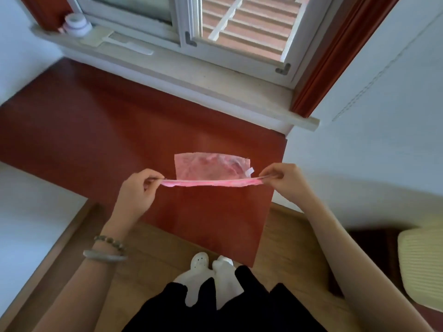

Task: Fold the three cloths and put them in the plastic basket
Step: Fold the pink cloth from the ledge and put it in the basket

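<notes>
A pink cloth (211, 167) lies partly on the red table (96, 130), its far half flat with a small white tag at the right corner. Its near edge is lifted off the surface and stretched taut between my hands. My left hand (137, 190) pinches the left end of that edge. My right hand (285, 179) pinches the right end. A pale ribbed basket (422, 264) shows at the right edge, low beside the table. No other cloths are visible.
A window with a stone sill (167, 68) runs along the table's far side, with a small white jar (75, 23) on it. White walls flank both sides. My white-socked feet (211, 271) stand on the wooden floor below the table's near edge.
</notes>
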`<state>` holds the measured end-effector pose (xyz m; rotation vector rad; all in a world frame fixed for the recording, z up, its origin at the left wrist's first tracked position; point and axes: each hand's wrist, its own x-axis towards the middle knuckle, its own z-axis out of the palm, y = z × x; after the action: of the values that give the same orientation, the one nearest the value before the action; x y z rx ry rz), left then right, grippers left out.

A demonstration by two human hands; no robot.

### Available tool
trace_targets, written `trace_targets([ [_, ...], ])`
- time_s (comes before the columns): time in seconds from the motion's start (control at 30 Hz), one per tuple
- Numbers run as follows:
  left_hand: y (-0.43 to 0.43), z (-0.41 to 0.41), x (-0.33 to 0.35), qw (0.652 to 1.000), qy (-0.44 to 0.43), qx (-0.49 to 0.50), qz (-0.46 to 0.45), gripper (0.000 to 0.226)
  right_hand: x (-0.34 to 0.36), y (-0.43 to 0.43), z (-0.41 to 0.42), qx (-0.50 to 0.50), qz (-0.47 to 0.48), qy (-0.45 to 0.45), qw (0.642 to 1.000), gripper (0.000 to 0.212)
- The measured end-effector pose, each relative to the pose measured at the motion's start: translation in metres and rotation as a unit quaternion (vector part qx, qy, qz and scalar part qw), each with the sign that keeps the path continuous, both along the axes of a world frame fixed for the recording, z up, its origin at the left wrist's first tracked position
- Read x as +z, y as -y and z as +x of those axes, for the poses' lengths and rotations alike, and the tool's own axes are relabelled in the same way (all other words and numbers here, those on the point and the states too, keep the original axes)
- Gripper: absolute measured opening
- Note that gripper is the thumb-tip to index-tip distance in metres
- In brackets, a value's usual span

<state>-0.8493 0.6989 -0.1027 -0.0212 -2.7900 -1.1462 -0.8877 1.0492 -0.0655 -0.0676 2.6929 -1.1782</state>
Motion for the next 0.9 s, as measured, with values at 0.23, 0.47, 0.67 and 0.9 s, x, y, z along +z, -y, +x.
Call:
trace_targets([
  [0.23, 0.009, 0.051, -0.040, 0.977, 0.200, -0.067, -0.030, 0.019, -0.052, -0.015, 0.068, 0.030, -0.001, 0.171, 0.985, 0.016],
  [0.47, 0.016, 0.060, -0.043, 0.934, 0.326, -0.146, -0.014, 0.021, -0.067, -0.024, 0.090, 0.074, -0.003, 0.266, 0.961, 0.016],
  [0.67, 0.011, 0.021, -0.041, 0.974, 0.215, -0.078, -0.006, 0.017, -0.076, -0.016, 0.056, -0.011, -0.022, 0.181, 0.983, 0.011],
  [0.9, -0.014, -0.050, -0.060, 0.989, 0.148, 0.021, 0.011, 0.014, -0.101, -0.008, -0.013, -0.149, -0.049, 0.133, 0.979, 0.011],
])
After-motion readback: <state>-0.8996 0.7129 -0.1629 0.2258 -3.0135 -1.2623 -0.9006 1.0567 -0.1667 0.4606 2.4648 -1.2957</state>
